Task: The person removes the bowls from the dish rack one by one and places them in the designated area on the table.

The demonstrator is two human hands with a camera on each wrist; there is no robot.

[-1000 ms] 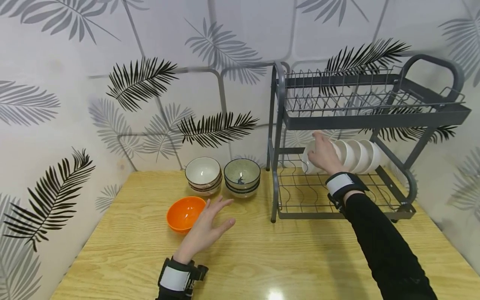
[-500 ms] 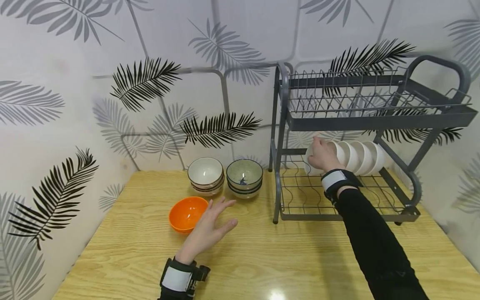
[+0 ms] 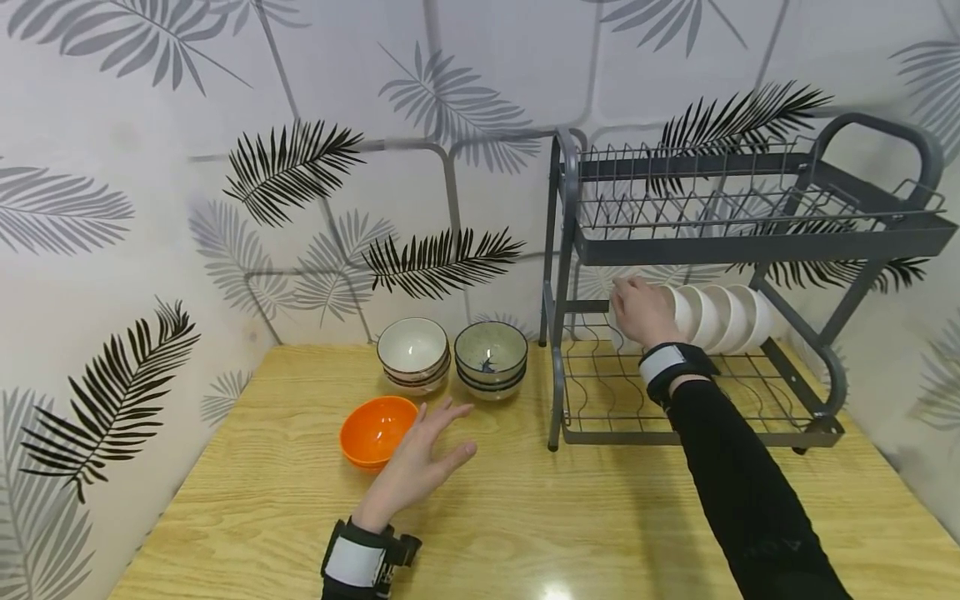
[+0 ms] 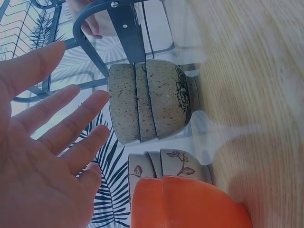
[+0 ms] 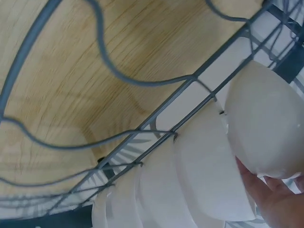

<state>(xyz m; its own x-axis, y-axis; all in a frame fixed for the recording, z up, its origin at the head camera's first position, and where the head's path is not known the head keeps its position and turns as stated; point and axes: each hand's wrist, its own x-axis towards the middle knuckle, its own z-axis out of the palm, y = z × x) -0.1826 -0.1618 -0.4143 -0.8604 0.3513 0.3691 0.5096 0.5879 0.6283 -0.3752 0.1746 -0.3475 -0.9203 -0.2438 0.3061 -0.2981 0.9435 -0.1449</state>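
Observation:
On the lower tier of the grey dish rack (image 3: pixel 697 436), my right hand (image 3: pixel 645 312) grips a white bowl (image 5: pixel 268 121) at the left end of a row. In the head view that hand covers most of the bowl; in the right wrist view fingers (image 5: pixel 268 197) bend at its rim. Several other white bowls (image 3: pixel 738 321) stand on edge to its right. My left hand (image 3: pixel 420 467) hovers with spread fingers and nothing in it, just right of the orange bowls (image 3: pixel 375 433), two nested together and partly overlapped by it.
Behind the orange bowls stand a stack of white bowls (image 3: pixel 412 350) with a brown flower pattern and a stack of speckled grey-green bowls (image 3: pixel 491 358). The rack's upper tier (image 3: pixel 757 247) overhangs the right hand. Patterned wall (image 3: pixel 322 67) borders the wooden table (image 3: pixel 510 517).
My right hand has shifted slightly left with the white bowl, away from the others in the row. The left hand stays about where it was. The head view has moved a little.

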